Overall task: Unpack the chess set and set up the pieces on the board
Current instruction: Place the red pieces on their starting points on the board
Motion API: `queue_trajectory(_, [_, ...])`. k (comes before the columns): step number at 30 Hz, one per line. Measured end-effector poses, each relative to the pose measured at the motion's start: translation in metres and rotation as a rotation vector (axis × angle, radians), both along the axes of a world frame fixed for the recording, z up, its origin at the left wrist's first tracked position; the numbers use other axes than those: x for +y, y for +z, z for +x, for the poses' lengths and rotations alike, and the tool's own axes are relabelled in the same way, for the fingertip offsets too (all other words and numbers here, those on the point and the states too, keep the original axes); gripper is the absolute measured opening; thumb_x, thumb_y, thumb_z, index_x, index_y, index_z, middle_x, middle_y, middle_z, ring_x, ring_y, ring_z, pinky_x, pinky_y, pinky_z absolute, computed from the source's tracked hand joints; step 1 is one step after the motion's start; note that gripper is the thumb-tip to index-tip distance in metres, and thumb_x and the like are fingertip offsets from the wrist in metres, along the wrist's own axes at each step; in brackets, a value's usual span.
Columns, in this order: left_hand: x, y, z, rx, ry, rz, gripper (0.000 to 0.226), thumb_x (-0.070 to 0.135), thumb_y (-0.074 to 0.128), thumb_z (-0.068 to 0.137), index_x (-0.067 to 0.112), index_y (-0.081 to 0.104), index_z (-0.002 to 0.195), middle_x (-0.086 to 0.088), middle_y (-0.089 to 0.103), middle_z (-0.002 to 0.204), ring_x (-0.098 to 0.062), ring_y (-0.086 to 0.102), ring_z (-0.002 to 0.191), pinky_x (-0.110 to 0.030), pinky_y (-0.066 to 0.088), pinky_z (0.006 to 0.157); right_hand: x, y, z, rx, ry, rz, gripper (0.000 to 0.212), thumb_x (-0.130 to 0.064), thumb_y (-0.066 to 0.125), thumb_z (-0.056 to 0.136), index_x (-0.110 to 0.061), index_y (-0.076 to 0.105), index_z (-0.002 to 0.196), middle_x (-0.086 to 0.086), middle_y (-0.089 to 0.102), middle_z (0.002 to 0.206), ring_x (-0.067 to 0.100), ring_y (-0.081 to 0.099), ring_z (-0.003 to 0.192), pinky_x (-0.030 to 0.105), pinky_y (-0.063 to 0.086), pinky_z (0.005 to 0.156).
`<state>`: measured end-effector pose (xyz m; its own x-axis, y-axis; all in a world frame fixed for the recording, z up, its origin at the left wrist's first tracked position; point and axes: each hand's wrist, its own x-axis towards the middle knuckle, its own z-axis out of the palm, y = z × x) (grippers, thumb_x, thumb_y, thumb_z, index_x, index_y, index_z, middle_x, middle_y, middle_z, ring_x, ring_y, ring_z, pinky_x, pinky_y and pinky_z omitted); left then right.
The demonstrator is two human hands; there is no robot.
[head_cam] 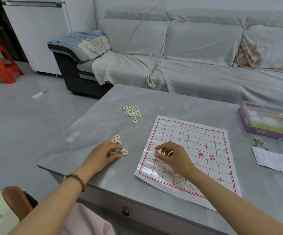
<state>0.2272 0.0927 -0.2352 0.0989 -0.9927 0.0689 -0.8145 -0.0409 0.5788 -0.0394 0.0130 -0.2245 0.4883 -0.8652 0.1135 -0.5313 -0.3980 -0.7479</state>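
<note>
My left hand [103, 154] and right hand [173, 156] are bare; a brown bead bracelet [77, 179] rings my left wrist.

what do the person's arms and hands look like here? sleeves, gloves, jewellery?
No sleeves or gloves in view on either side. Left hand: a brown wooden-bead bracelet sits on the wrist. Right hand: no watch, ring or band visible.
</note>
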Motion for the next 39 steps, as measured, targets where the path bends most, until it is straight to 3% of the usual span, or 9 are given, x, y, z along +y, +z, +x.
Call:
queue_trajectory(5, [0.012,-0.003,-0.002,-0.021,-0.019,-0.03,0.018,0.042,0.065,0.082,0.041,0.06,0.1,0.024,0.051,0.097,0.004,0.05,0.087,-0.011,0.039,0.07,0.003,-0.003,0.001,0.001,0.012,-0.013,0.018,-0.032,0.066,0.083,-0.027,0.067,0.1,-0.007,0.061,0.09,0.009,0.053,0.075,0.014,0.045,0.067])
queue_trajectory(10, [0.008,-0.006,-0.003,-0.047,0.022,-0.074,0.052,0.066,0.049,0.079,0.033,0.054,0.119,0.019,0.051,0.119,-0.002,0.049,0.107,-0.021,0.042,0.09,0.005,-0.007,0.009,0.013,0.028,-0.012,0.019,-0.032,0.066,0.083,-0.026,0.067,0.102,-0.008,0.059,0.09,0.008,0.052,0.074,0.01,0.043,0.066])
queue_trajectory(13, [0.001,-0.009,-0.001,-0.223,-0.032,-0.039,0.089,0.08,0.011,0.076,0.024,0.039,0.14,0.009,0.034,0.148,-0.01,0.027,0.137,-0.025,0.018,0.111,0.005,-0.009,0.012,0.013,0.04,-0.016,0.018,-0.03,0.067,0.083,-0.027,0.067,0.101,-0.007,0.06,0.091,0.008,0.053,0.074,0.01,0.043,0.066])
queue_trajectory(17, [-0.009,-0.018,-0.003,-0.294,-0.127,0.103,0.109,0.082,-0.02,0.063,0.025,0.013,0.149,0.01,0.006,0.157,-0.005,-0.007,0.143,-0.027,-0.007,0.115,0.004,-0.01,0.014,0.02,0.034,-0.014,0.019,-0.03,0.067,0.083,-0.026,0.067,0.101,-0.008,0.059,0.09,0.007,0.053,0.074,0.009,0.043,0.065])
queue_trajectory(20, [-0.011,-0.018,-0.005,-0.236,-0.119,0.044,0.082,0.071,0.002,0.08,0.027,0.022,0.147,0.013,0.013,0.155,-0.003,-0.002,0.142,-0.023,-0.006,0.113,0.003,-0.011,0.015,0.025,0.028,-0.012,0.02,-0.029,0.068,0.082,-0.026,0.067,0.102,-0.008,0.059,0.09,0.007,0.053,0.074,0.007,0.043,0.065])
queue_trajectory(22, [-0.006,-0.019,-0.004,-0.183,-0.083,-0.082,0.065,0.066,0.027,0.086,0.03,0.041,0.138,0.017,0.031,0.146,-0.002,0.016,0.139,-0.023,0.009,0.115,0.003,-0.011,0.015,0.022,0.026,-0.008,0.02,-0.029,0.068,0.082,-0.026,0.067,0.102,-0.009,0.058,0.089,0.007,0.053,0.074,0.006,0.043,0.065])
queue_trajectory(24, [-0.002,-0.021,-0.004,-0.149,-0.052,-0.182,0.054,0.066,0.041,0.081,0.032,0.059,0.119,0.017,0.049,0.128,-0.002,0.037,0.124,-0.022,0.028,0.103,0.003,-0.012,0.016,0.022,0.024,-0.005,0.02,-0.028,0.068,0.083,-0.025,0.067,0.103,-0.009,0.058,0.089,0.007,0.053,0.075,0.007,0.043,0.065])
queue_trajectory(27, [0.002,-0.026,-0.005,-0.081,0.015,-0.196,0.033,0.053,0.058,0.081,0.029,0.066,0.103,0.016,0.055,0.106,-0.005,0.046,0.105,-0.022,0.036,0.089,0.005,-0.014,0.018,0.03,0.023,0.003,0.021,-0.028,0.067,0.083,-0.024,0.067,0.103,-0.008,0.059,0.091,0.008,0.054,0.076,0.008,0.043,0.067])
queue_trajectory(39, [0.014,-0.013,0.002,0.055,0.06,-0.075,0.027,0.035,0.067,0.082,0.022,0.07,0.106,0.012,0.057,0.09,-0.002,0.053,0.079,-0.009,0.038,0.07,0.014,-0.013,0.021,0.009,0.027,0.013,0.021,-0.029,0.067,0.082,-0.026,0.067,0.103,-0.007,0.061,0.091,0.008,0.054,0.075,0.008,0.043,0.065])
